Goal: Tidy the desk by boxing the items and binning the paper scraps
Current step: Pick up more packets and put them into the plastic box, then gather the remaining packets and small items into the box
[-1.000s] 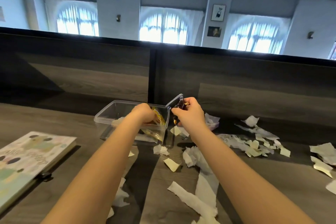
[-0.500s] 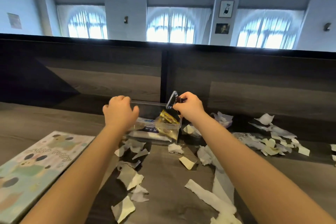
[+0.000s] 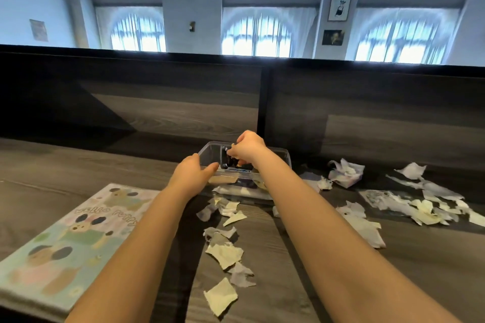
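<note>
Clear plastic box (image 3: 284, 158): stands at the far edge of the counter (image 3: 393, 270), about midway along it, close to the dark partition (image 3: 157, 102). It is lidless, and the items inside are too blurred to identify.

Left grip (image 3: 193, 174): positioned at the box's near-left corner, with the thumb laid against the near wall. The fingers are hidden behind the back of the hand, so its degree of closure cannot be told.

Right grip (image 3: 248, 148): positioned over the box's left half, with fingers curled and pinching a small dark item (image 3: 227, 158) within the box opening.

Paper scraps (image 3: 223, 254): scattered across the counter from the box's near wall toward the near edge, with more spread toward the right edge.

Crumpled paper wad (image 3: 346, 172): lies just right of the box.

Illustrated book (image 3: 70, 238): lies flat at the near-left corner, well apart from the box.
</note>
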A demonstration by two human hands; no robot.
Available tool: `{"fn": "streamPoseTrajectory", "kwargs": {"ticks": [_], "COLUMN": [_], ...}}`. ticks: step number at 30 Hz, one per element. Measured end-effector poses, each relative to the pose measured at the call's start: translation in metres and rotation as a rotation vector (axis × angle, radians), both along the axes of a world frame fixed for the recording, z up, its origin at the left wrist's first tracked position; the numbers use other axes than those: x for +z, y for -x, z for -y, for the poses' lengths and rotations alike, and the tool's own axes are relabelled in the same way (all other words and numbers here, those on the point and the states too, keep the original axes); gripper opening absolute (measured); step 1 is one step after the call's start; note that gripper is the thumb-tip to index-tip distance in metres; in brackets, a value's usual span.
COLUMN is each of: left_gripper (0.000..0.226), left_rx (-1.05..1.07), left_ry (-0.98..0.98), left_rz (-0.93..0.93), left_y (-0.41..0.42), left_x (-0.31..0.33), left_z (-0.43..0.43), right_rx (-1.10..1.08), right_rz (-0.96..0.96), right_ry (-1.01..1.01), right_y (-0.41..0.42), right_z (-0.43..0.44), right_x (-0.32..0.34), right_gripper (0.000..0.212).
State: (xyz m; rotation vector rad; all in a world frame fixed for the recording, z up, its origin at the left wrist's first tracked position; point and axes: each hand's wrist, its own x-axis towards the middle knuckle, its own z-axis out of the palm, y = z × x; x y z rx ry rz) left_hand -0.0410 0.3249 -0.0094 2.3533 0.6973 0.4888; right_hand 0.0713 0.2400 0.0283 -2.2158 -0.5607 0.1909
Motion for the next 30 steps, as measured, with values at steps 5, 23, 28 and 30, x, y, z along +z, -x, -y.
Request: {"fn": "streamPoseTrajectory", "kwargs": {"ticks": [5, 23, 28, 30], "left_gripper": [0.065, 0.037, 0.036, 0.040], "left_rx": [-0.003, -0.030, -0.163, -0.211], "left_ry": [0.038, -0.311, -0.335, -0.345], "left_rz": [0.000, 0.169, 0.097, 0.057], "left_y": [-0.001, 0.009, -0.004, -0.011], "left_x": [-0.001, 0.020, 0.030, 0.031], "left_z": [-0.003, 0.052, 0.105, 0.128], "right_rx": [0.049, 0.064, 0.079, 0.094], "right_rz": [0.008, 0.158, -0.025, -0.066], "right_ry": [0.105, -0.169, -0.112, -0.048], "right_y": [0.002, 0.003, 0.008, 0.009], "right_z": [-0.005, 0.110, 0.188, 0.221], "right_x": [-0.012, 0.017, 0.006, -0.001], "right_gripper": [0.035, 0.013, 0.009, 0.008]}}
